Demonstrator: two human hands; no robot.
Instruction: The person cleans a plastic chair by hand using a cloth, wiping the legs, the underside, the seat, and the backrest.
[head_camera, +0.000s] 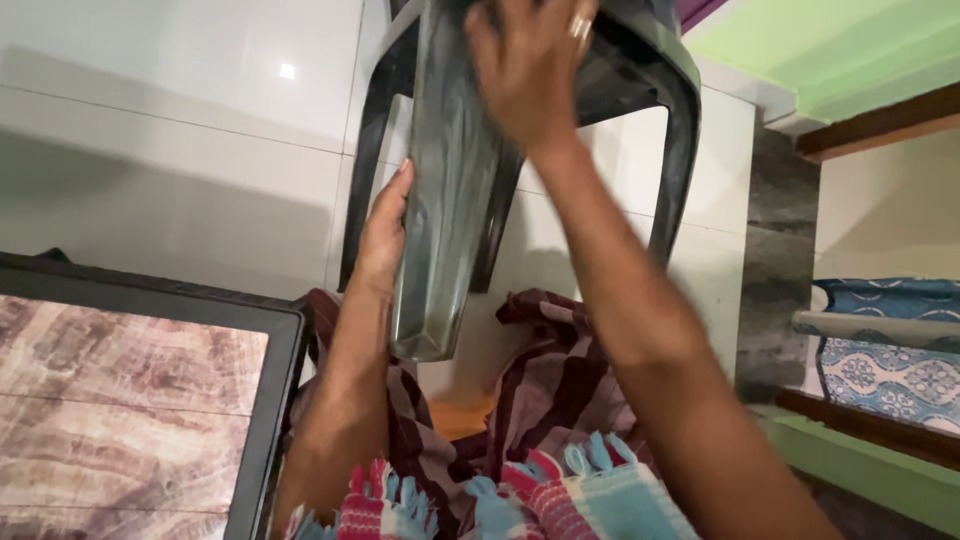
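both hands grip a dark plastic chair (450, 200): left (385, 225), right (530, 70).

Wood-patterned table (120, 400), striped cloth (560, 390), blue patterned fabric (885, 340).

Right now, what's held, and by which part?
A dark plastic chair, tipped over. The left hand rests along one leg; the right hand grips higher up, near the top of that leg. Grip details are partly blurred.

Bare forearms, sleeveless; a pale ring (581, 27) on one of the right-hand fingers.
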